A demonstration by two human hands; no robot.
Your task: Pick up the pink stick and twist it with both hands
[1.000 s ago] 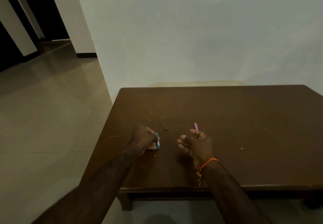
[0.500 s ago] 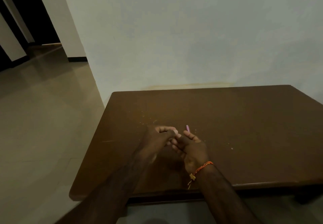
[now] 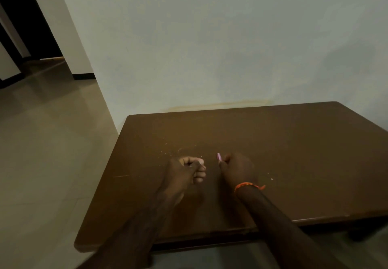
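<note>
Fingers of the right hand (image 3: pixel 236 167) curl round the pink pen (image 3: pixel 219 157); the left hand (image 3: pixel 184 171), at its 9 o'clock, has pulled apart, fisted — contents hidden — over the desk (image 3: pixel 294 163), the small teal piece gone from view

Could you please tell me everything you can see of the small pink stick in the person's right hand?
Only the tip of the pink stick shows, a short, slim, pale pink rod with a rounded end that looks like plastic or wax. It points up and away from the person, tilted slightly left, above the brown table. The right hand grips it with curled fingers, hiding the rest. Nothing else touches it; the left hand is apart.
</note>
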